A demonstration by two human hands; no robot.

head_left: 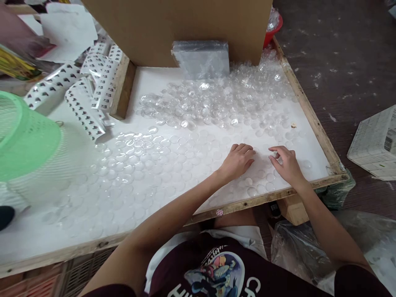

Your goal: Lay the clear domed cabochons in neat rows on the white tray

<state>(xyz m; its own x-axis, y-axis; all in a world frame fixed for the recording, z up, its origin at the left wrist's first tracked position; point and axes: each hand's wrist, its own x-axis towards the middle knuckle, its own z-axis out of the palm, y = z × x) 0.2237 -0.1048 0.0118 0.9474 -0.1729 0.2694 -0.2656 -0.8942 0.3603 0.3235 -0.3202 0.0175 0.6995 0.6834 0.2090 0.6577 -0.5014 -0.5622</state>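
Note:
Clear, round, dome-like discs (179, 159) lie spread in a single layer over the white tabletop (312, 144). Behind them, more clear discs are heaped in a loose pile (213, 99). My left hand (237, 161) rests low over the discs near the front edge, its fingers bent and the thumb apart from them. To its right, my right hand (286, 165) has thumb and index finger parted, pointing toward the left hand. No disc can be made out between the fingers of either hand. A few discs lie between and below the hands.
A wooden rim (306, 107) borders the table. At the back stand a cardboard panel (198, 24) and a plastic-wrapped grey block (202, 60). Left are a wooden block (123, 88), printed sticker strips (83, 107) and a green basket (34, 136). A white box (375, 142) sits on the right.

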